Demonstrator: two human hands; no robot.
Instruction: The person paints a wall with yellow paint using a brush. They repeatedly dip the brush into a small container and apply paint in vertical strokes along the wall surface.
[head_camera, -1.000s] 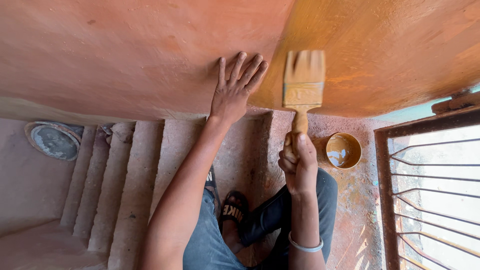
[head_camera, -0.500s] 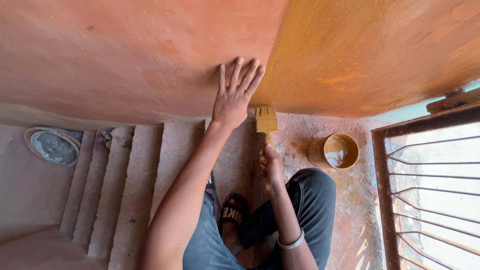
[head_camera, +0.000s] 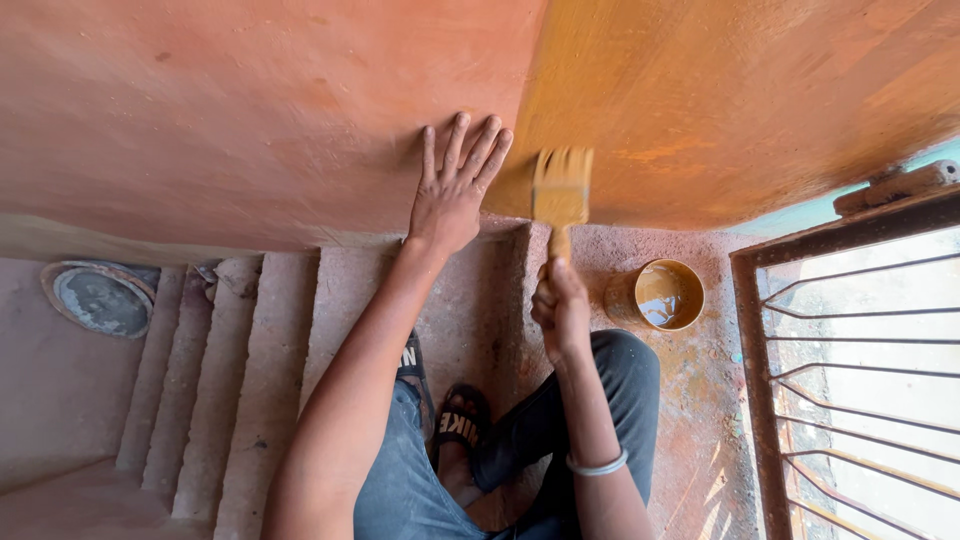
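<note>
My left hand (head_camera: 452, 192) lies flat with fingers spread against an orange-red plastered wall (head_camera: 230, 110). My right hand (head_camera: 560, 308) grips the wooden handle of a wide paintbrush (head_camera: 561, 192), whose yellow-coated bristles press on the wall just right of my left hand. The wall to the right of the brush (head_camera: 740, 100) is coated in fresh ochre-yellow paint. A round tub of yellow paint (head_camera: 666, 294) stands on the landing, just right of my right hand.
Concrete stairs (head_camera: 230, 380) run down at the left. A round metal pan (head_camera: 100, 298) lies at the far left. A rusty barred window grille (head_camera: 850, 380) fills the right. My knees and a black sandal (head_camera: 462, 415) are below.
The brush dropped low off the wall half a second ago and has now risen back onto it, slightly lower than a second ago. My left hand has stayed in place.
</note>
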